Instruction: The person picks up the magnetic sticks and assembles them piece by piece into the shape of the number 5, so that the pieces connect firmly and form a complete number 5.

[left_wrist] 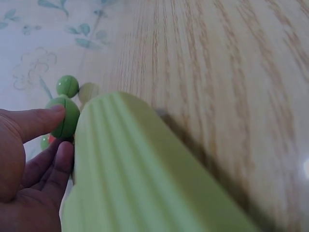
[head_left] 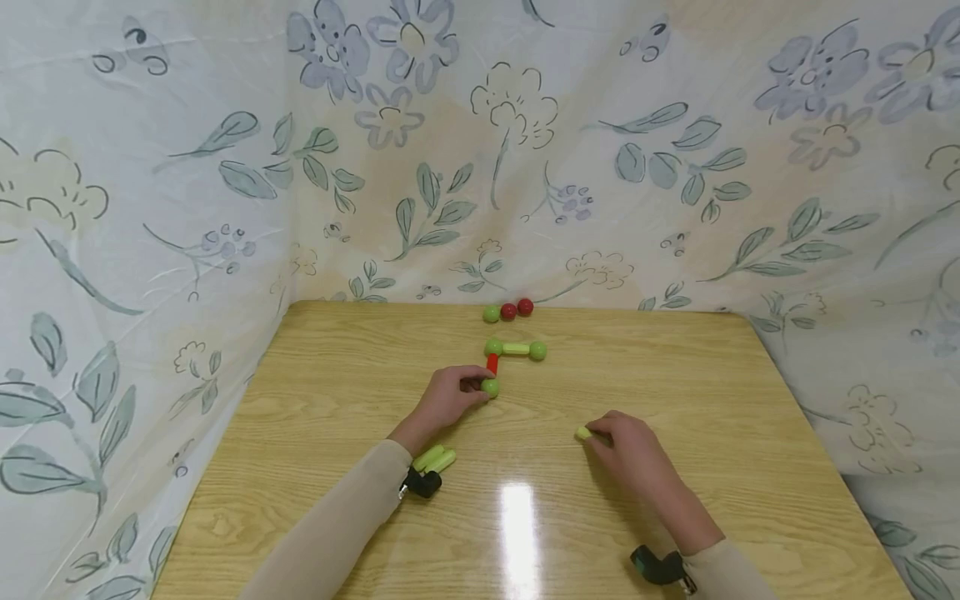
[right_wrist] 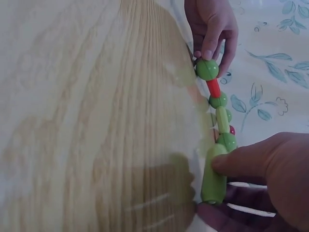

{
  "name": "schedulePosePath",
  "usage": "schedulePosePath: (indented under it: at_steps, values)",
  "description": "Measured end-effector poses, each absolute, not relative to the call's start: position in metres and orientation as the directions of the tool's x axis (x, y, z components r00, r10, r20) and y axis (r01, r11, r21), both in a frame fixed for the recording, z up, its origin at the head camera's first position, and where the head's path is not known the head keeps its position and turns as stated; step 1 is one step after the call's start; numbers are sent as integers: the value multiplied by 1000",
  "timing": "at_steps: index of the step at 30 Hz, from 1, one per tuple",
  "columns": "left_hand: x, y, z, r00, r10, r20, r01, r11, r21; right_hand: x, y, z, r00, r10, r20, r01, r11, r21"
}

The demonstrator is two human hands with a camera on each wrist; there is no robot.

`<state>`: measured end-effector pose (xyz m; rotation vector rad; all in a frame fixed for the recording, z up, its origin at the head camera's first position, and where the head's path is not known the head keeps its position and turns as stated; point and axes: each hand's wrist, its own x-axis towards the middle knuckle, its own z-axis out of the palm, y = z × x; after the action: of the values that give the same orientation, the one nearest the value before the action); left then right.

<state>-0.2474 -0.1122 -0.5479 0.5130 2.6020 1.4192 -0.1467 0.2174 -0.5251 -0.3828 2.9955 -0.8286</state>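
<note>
On the counter [head_left: 360, 350], your left hand [head_left: 448, 397] pinches the near green ball [head_left: 491, 388] of a bent chain [head_left: 493, 347]; your right hand [head_left: 632, 454], well apart, pinches a yellow-green rod [head_left: 582, 433] — seemingly mid-joining, next calling for lining rod up with ball.

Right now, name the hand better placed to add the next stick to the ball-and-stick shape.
The right hand, I'd judge: it pinches a separate light-green stick. The left hand holds the green ball at the near end of the red stick, so it seems better suited to steadying.
</note>
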Motion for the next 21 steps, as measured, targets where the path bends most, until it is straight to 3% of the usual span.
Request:
schedulePosePath:
  at_steps: [21]
  values:
    - [-252,-114,-554,-931,363,38,223,483,847,-190,189,-529,-911,-368,184,-411,797,-442]
